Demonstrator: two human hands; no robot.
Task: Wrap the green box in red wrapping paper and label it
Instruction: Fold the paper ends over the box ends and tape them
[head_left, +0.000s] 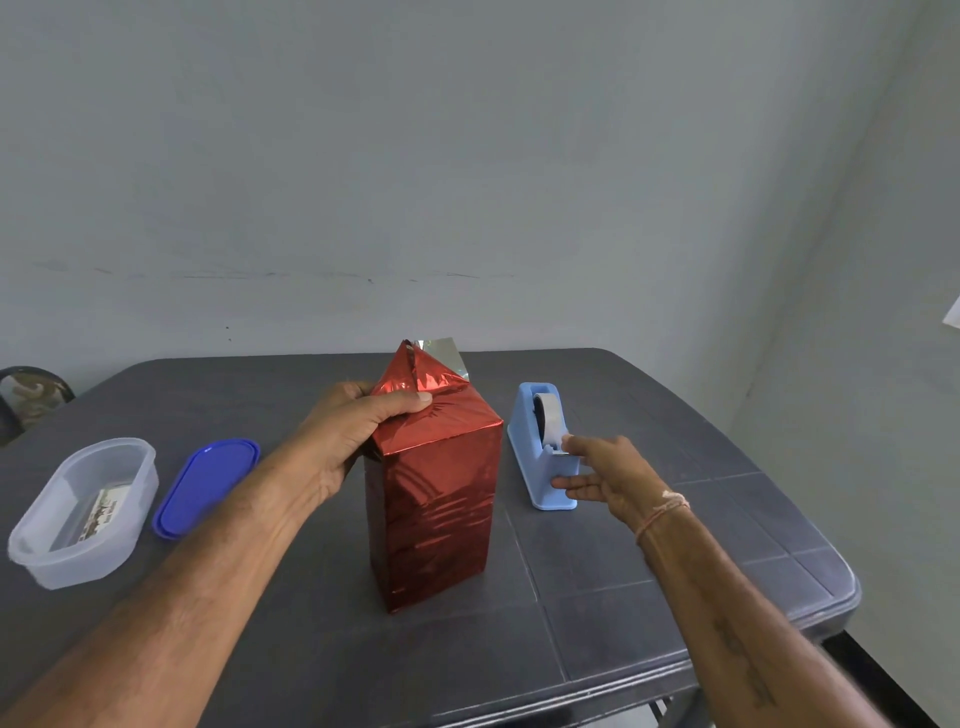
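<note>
A tall box wrapped in shiny red paper stands upright at the middle of the dark table; no green shows. At its top the paper end sticks up in a loose peak with a silver underside. My left hand grips the box's upper left corner, thumb pressing the folded paper down on top. My right hand reaches to the light blue tape dispenser just right of the box, fingers extended, fingertips at its cutter end where the tape comes off.
A clear plastic tub with printed labels inside sits at the left, its blue lid lying beside it. The table's rounded right corner and front edge are close. A dark chair back shows at the far left.
</note>
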